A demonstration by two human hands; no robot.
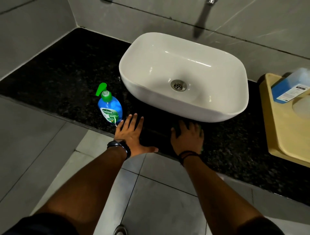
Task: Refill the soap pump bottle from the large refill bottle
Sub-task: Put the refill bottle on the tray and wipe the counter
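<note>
Both hands, left hand (132,134) and right hand (187,135), spread flat, empty, beside Dettol-labelled pump bottle (109,105) on countertop (67,75).

Refill bottle (291,87): cut by the right edge, lying on a yellow tray (275,134) that also runs out of view at right. Its label print is too small to read and its top is blurred.

Tap (210,1): only a stub shows at the top edge.

My right hand (187,135) covers something green on the counter (67,70); only slivers show at the fingers, so I cannot tell what it is.

Pump bottle (109,105): small print under the brand name is unreadable, and fill level cannot be judged.

My shoe (120,230): cut by the bottom edge.
</note>
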